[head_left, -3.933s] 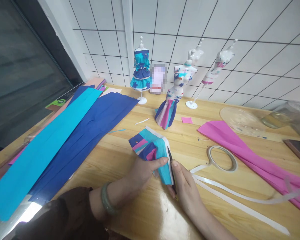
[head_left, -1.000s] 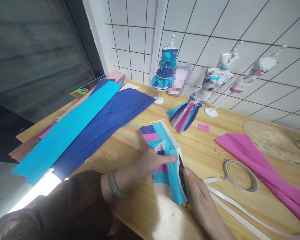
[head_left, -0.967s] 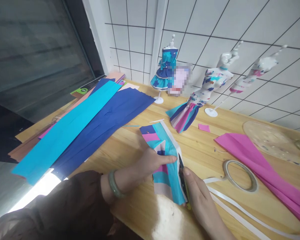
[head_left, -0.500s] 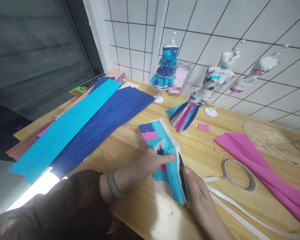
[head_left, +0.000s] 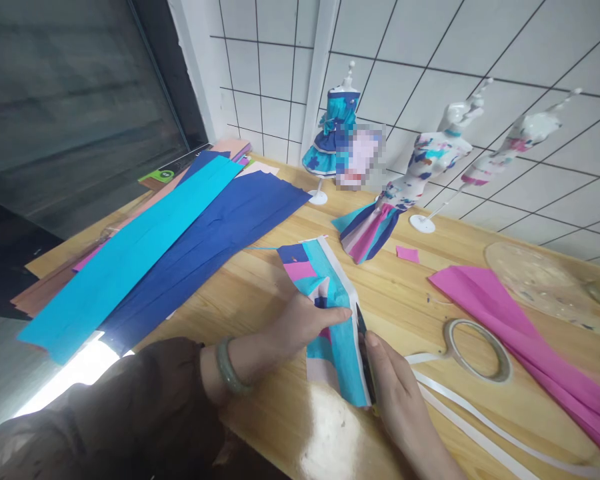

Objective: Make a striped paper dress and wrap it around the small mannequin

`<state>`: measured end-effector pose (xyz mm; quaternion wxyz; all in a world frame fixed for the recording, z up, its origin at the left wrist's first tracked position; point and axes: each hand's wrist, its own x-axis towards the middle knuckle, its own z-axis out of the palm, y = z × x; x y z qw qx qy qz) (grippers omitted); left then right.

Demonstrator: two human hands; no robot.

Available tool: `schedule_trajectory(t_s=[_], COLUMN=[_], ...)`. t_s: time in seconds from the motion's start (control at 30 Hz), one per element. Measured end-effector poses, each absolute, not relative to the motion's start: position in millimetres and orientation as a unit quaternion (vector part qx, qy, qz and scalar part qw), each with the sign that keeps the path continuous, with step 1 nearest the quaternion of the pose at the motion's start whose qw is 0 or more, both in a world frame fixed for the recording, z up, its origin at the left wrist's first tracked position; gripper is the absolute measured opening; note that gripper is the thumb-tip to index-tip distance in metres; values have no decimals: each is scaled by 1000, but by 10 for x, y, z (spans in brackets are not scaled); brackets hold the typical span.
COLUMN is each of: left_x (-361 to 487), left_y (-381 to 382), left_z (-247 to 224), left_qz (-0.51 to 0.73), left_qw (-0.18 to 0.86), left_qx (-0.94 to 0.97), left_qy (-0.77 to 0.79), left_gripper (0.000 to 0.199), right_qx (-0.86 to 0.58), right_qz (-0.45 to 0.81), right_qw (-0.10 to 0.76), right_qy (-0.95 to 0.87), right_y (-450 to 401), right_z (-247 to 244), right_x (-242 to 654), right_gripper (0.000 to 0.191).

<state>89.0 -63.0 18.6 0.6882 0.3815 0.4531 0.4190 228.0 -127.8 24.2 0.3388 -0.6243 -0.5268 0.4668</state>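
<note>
My left hand (head_left: 307, 325), with a bangle at the wrist, grips a crepe-paper piece (head_left: 345, 360) striped in turquoise, blue, pink and white. The thumb presses on its turquoise band near a white strip along the right edge. In my right hand (head_left: 397, 380) are dark-bladed scissors (head_left: 364, 347), their tip pointing away from me along that white edge. Most of the handles are hidden behind my fingers. The paper's far end rests near the middle of the wooden table (head_left: 220, 293).
Turquoise (head_left: 145, 253) and dark blue crepe sheets (head_left: 220, 247) lie at left. Small dress forms (head_left: 433, 160) stand along the tiled wall. On the right are a tape roll (head_left: 480, 350), white strips (head_left: 470, 427), pink crepe paper (head_left: 520, 333) and a pink scrap (head_left: 407, 254).
Both hands, the paper and the scissors stay almost where they were. Less of the scissors' yellowish handle edge shows beside my right hand now.
</note>
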Motion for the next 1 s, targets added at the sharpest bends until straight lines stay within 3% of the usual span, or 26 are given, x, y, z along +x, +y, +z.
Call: schedule_trajectory(t_s=[1.0], left_x=[910], left_y=[-663], left_z=[239], left_qz=[408], left_qw=[687], left_qx=[378], left_qy=[468], left_gripper=[14], right_qx=[-647], right_qz=[454], right_qw=[341], right_qy=[-509], right_y=[-1249], right_z=[207], right_x=[2260], right_gripper=[44])
